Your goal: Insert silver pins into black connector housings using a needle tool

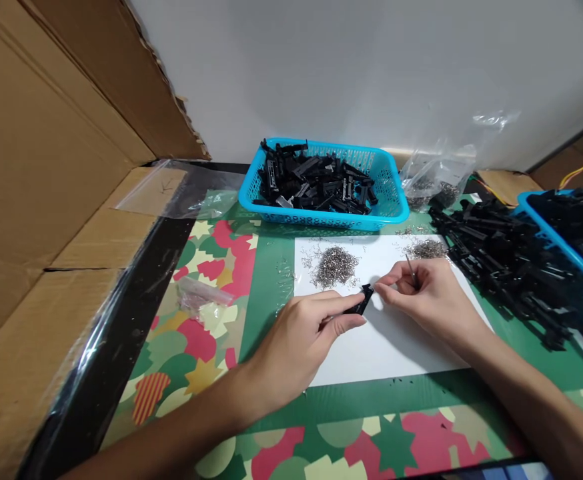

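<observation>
Evidently the work is under way, with one black part (365, 299) in hand. Plenty more remains in view: black parts fill the blue basket (316, 217) at the back, others lie in a loose heap (501, 267) on the tabletop (361, 401) at the right, and more sit in a second blue basket (561, 248) beside it. Which of these are finished and which are waiting, I cannot tell. Two piles of tiny metal pieces, a nearer one (336, 267) and one farther right (430, 249), rest on the white sheet (396, 347), so the supply looks far from used up.

The black part is above the sheet, pinched between the thumb and forefinger of the left hand (304, 337), its far end jutting past the fingertip. Just beside that end, the right hand (429, 290) has its thumb and forefinger close together; whether they grip a metal piece is too small to tell. A slim rod (411, 269) slants up from its curled fingers.
</observation>
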`<state>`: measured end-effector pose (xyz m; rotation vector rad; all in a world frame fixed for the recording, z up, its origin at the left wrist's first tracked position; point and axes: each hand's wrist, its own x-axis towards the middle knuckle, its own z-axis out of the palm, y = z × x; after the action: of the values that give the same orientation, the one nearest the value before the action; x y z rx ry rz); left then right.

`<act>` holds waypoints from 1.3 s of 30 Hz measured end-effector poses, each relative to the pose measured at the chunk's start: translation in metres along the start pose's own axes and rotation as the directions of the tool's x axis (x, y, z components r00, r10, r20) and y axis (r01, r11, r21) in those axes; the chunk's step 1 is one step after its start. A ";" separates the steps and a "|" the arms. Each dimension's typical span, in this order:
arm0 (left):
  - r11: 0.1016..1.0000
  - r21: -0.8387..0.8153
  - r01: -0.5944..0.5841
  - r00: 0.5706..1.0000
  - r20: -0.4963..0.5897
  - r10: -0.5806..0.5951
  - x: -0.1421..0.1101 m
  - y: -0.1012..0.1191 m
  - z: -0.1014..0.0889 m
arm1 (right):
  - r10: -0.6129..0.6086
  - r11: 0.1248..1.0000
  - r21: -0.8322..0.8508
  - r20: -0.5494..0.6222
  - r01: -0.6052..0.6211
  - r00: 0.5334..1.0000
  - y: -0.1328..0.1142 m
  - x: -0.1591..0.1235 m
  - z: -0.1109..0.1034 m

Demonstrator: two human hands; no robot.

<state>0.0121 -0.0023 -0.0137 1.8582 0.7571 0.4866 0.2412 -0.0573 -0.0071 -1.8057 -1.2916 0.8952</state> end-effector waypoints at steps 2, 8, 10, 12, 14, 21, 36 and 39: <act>1.000 0.003 -0.009 1.000 0.006 0.009 0.000 0.000 0.000 | -0.017 0.999 -0.041 -0.005 0.017 1.000 0.000 -0.001 0.002; 0.999 0.018 -0.030 1.000 0.007 0.029 -0.001 0.001 0.002 | -0.042 0.993 -0.111 -0.012 0.041 0.999 -0.002 -0.002 0.001; 0.999 0.020 -0.027 1.000 0.011 0.027 -0.001 0.000 0.002 | -0.046 0.992 -0.122 -0.011 0.045 0.999 -0.003 -0.003 0.001; 0.999 0.021 -0.033 0.999 0.013 0.032 -0.001 -0.001 0.002 | -0.057 0.989 -0.136 -0.019 0.054 0.998 -0.003 -0.003 0.001; 0.999 0.022 -0.040 0.999 0.014 0.040 0.000 -0.001 0.003 | -0.072 0.987 -0.146 -0.033 0.067 0.997 -0.002 -0.004 0.002; 0.999 0.024 -0.041 0.999 0.020 0.040 -0.001 0.000 0.003 | -0.149 0.975 -0.177 -0.073 0.134 0.986 -0.002 -0.006 0.008; 0.985 0.128 -0.114 0.993 0.057 0.107 -0.002 0.003 0.001 | -0.168 0.970 -0.165 0.088 0.181 0.982 -0.005 -0.004 0.000; 0.987 0.126 -0.100 0.994 0.058 0.093 -0.002 0.004 0.000 | -0.136 0.966 -0.198 0.149 0.165 0.979 -0.006 -0.006 -0.004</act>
<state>0.0118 -0.0046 -0.0101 2.0271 0.6794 0.4587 0.2399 -0.0626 0.0007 -1.8003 -1.6400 0.8339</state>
